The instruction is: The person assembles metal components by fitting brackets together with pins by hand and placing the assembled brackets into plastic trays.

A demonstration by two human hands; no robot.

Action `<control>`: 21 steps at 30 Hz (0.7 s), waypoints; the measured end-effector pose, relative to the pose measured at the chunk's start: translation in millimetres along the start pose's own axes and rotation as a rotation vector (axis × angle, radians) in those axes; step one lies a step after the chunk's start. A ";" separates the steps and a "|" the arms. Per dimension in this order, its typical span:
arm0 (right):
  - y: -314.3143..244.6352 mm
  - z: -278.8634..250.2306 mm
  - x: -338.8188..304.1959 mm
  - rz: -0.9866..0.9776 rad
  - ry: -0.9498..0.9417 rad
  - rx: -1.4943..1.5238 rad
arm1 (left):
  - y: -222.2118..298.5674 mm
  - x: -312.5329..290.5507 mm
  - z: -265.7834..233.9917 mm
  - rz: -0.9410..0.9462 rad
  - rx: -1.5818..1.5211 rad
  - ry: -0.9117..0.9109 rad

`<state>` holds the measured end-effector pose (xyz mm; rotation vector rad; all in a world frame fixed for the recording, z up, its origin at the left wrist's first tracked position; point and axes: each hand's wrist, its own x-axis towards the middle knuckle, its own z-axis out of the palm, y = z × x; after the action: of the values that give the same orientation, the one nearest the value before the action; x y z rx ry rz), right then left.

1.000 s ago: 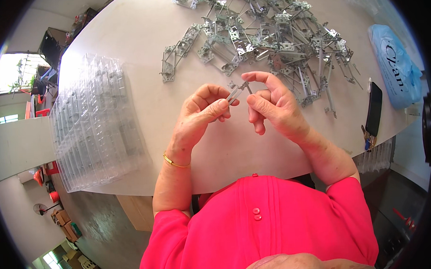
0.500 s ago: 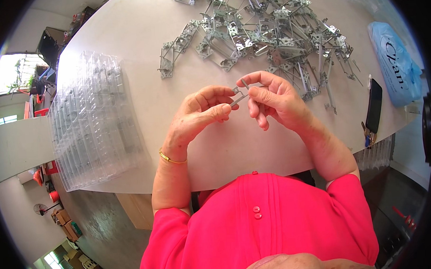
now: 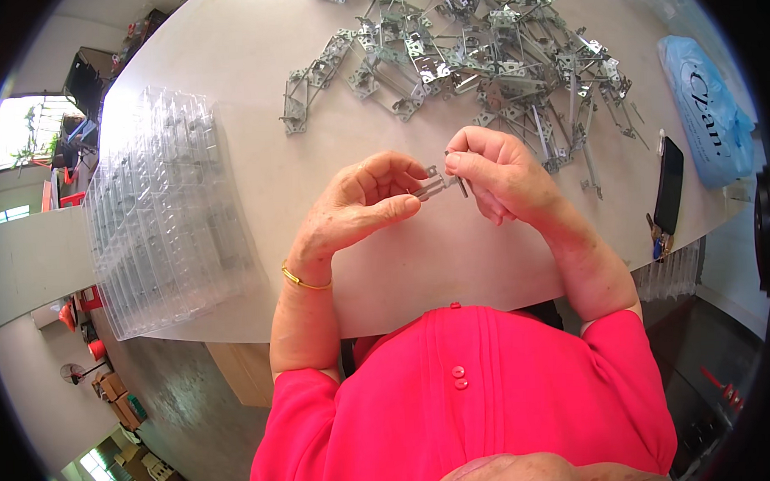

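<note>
Between my hands, above the near half of the table, is a small grey metal bracket [image 3: 434,186] with narrow arms and a crosspiece at its right end. My left hand [image 3: 358,199] pinches its left end between thumb and fingers. My right hand [image 3: 501,173] closes thumb and forefinger at the crosspiece, its other fingers curled under. Part of the bracket is hidden behind the left fingertips. Beyond my hands a heap of similar metal brackets [image 3: 480,59] spreads over the far side of the table, tangled together with thin rods.
Clear plastic trays [image 3: 159,214] are stacked at the left. On the right lie a black phone [image 3: 669,186], some keys [image 3: 658,241] and a blue plastic bag [image 3: 705,115]. The pale table [image 3: 261,321] has a curved near edge at my body.
The bracket has turned and moved slightly right; its crosspiece now shows at the right end. My right hand has shifted right, its lower fingers curling in.
</note>
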<state>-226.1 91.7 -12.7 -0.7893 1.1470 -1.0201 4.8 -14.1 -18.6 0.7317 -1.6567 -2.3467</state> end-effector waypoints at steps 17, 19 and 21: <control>7.0 -10.3 8.5 -0.116 0.126 0.265 | 5.6 -2.1 5.1 -0.100 -0.005 -0.093; 5.1 -4.6 8.8 -0.132 0.180 0.302 | 2.0 -1.4 1.7 -0.075 -0.060 -0.012; 3.2 1.6 6.5 -0.164 0.237 0.306 | -4.2 1.3 -2.5 0.045 -0.262 0.022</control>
<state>-223.3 86.8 -17.4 -0.5333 1.1017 -1.4179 5.5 -15.2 -23.5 0.6588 -1.3066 -2.4497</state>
